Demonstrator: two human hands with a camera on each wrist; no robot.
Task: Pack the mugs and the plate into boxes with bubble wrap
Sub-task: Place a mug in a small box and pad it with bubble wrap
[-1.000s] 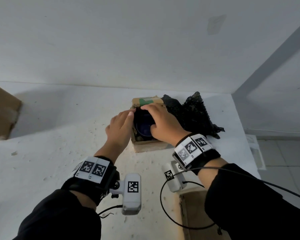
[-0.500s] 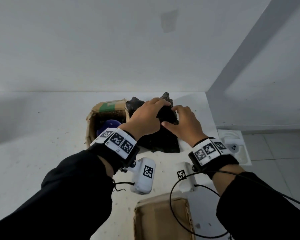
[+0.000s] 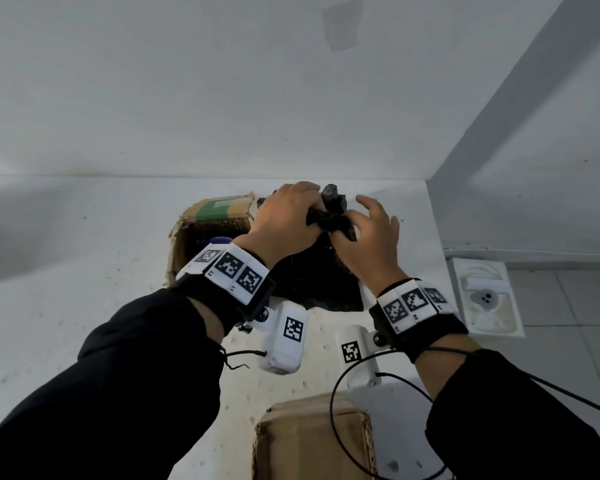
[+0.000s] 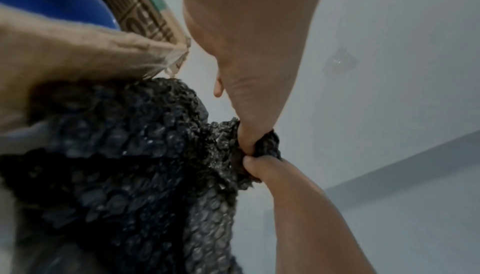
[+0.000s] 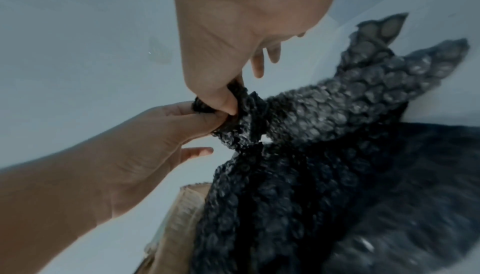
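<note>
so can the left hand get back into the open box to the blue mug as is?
Probably not yet: the left hand grips the black bubble wrap. The open box stays uncovered, blue mug visible inside.

Right hand (image 5: 233, 56) and left hand (image 5: 145, 145) pinch one bunched corner of black bubble wrap (image 5: 324, 155); a box (image 5: 176, 217) edge lies below them
</note>
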